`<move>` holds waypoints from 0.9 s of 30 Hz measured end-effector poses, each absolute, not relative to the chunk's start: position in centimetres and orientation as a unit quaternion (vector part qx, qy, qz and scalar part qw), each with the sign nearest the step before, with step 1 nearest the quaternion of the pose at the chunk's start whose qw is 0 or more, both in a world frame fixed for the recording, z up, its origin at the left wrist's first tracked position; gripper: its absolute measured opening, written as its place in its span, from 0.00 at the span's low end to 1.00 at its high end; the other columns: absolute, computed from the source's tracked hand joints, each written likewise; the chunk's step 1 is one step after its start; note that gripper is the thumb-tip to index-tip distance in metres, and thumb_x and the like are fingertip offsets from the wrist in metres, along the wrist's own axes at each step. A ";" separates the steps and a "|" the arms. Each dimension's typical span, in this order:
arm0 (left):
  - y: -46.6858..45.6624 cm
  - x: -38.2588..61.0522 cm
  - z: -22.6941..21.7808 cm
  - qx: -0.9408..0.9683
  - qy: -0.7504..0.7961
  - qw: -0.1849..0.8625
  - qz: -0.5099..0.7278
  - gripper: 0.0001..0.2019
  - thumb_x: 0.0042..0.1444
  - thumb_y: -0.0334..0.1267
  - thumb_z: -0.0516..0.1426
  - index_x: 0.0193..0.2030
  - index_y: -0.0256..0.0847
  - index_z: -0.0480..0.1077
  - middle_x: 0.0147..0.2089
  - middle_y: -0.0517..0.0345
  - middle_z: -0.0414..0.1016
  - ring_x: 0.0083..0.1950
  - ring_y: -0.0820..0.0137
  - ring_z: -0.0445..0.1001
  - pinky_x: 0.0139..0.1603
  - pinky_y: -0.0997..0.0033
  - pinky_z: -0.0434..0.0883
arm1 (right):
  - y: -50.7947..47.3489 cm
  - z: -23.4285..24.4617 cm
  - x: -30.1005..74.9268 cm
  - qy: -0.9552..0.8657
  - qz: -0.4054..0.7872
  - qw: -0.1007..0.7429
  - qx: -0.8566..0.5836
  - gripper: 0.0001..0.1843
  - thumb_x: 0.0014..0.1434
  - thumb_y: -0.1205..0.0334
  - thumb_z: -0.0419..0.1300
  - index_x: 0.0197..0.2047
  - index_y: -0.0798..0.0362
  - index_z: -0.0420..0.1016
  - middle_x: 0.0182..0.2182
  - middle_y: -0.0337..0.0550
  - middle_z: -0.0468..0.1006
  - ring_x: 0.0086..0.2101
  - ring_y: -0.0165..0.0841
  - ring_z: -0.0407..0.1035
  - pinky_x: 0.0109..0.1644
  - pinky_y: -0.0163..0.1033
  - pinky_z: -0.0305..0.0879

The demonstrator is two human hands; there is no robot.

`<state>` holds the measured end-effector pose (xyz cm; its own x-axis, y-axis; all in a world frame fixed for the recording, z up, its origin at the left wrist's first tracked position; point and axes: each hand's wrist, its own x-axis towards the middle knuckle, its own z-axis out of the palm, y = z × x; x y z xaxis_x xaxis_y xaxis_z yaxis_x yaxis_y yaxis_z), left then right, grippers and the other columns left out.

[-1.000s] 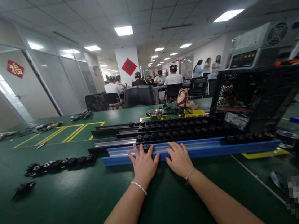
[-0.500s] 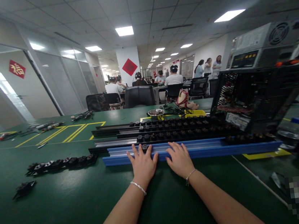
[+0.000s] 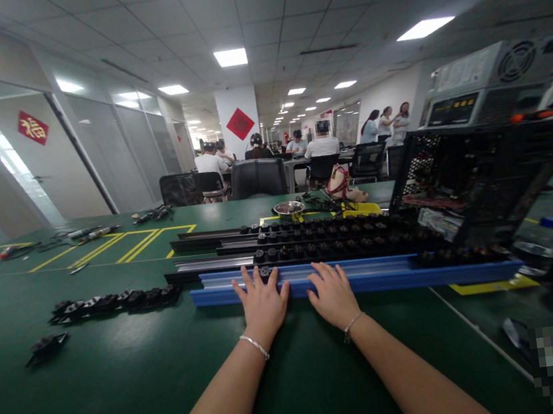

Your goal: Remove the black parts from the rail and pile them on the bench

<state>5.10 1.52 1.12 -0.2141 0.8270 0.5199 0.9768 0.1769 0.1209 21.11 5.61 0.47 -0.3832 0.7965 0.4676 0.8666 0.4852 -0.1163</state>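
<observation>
A long blue channel rail [image 3: 376, 280] lies across the green table in front of me. My left hand [image 3: 263, 306] rests on its left part with fingers spread. Between those fingers sits a small black socket-like part [image 3: 265, 273] in the channel; I cannot tell whether the fingers touch it. My right hand [image 3: 335, 297] lies on the rail a little farther right, fingers stretched out, holding nothing. More black parts [image 3: 464, 256] sit in the rail's right end. Behind it, black rails [image 3: 213, 264] carry rows of similar parts.
To the left are a row of black parts [image 3: 117, 303] and one loose part [image 3: 46, 349]. A metal bowl [image 3: 289, 209] stands beyond the rails. An open computer case [image 3: 494, 173] rises at right, near a blue-capped container [image 3: 543, 243]. People sit farther back.
My left hand has shifted very slightly left, and the small black part between its fingers also appears a little farther left. My right hand has stayed in place.
</observation>
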 end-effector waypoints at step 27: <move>1.4 4.6 1.8 -0.584 -0.774 0.135 -0.202 0.25 0.57 0.55 0.44 0.59 0.52 0.63 0.64 0.46 0.59 0.68 0.47 0.42 0.61 0.36 0.43 | 5.6 0.5 21.1 -0.828 -0.076 0.237 -0.503 0.14 0.56 0.60 0.53 0.45 0.50 0.72 0.57 0.46 0.65 0.58 0.40 0.54 0.63 0.53 0.41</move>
<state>4.61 1.35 1.76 -0.2811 0.8504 0.4447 0.9593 0.2360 0.1552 21.06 5.57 0.47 -0.3816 0.7964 0.4693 0.8684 0.4828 -0.1133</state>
